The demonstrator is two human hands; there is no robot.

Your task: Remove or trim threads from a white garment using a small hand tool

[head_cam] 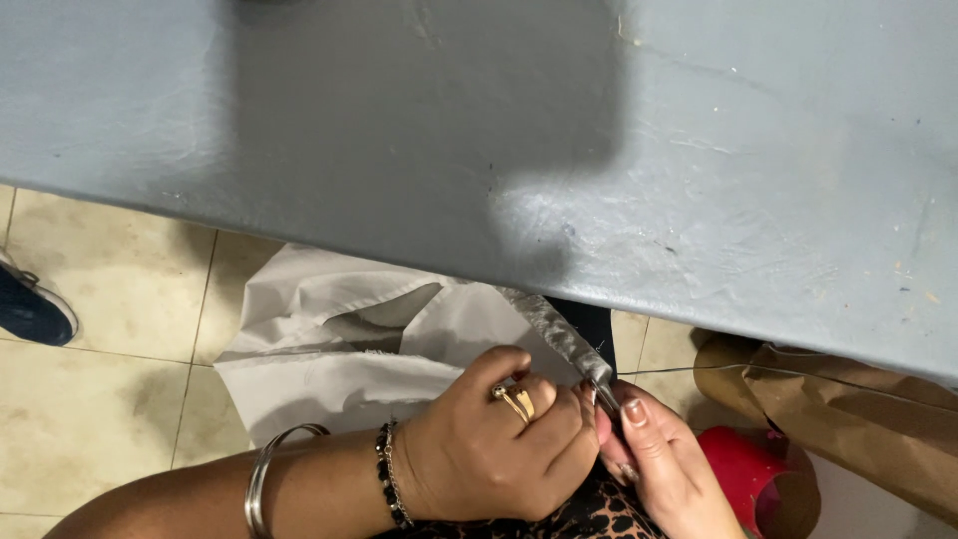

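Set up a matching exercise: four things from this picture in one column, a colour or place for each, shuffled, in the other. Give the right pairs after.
Things
1. table
2. white cloth
3. shoe
4. red cylinder

Places and colours
A. dark blue, at the left edge on the tiled floor
B. grey-blue, across the top of the view
C. low on the right, beside crumpled brown paper
D. bunched below the table's edge, pinched by the left hand and right hand

Pairs: 1-B, 2-D, 3-A, 4-C
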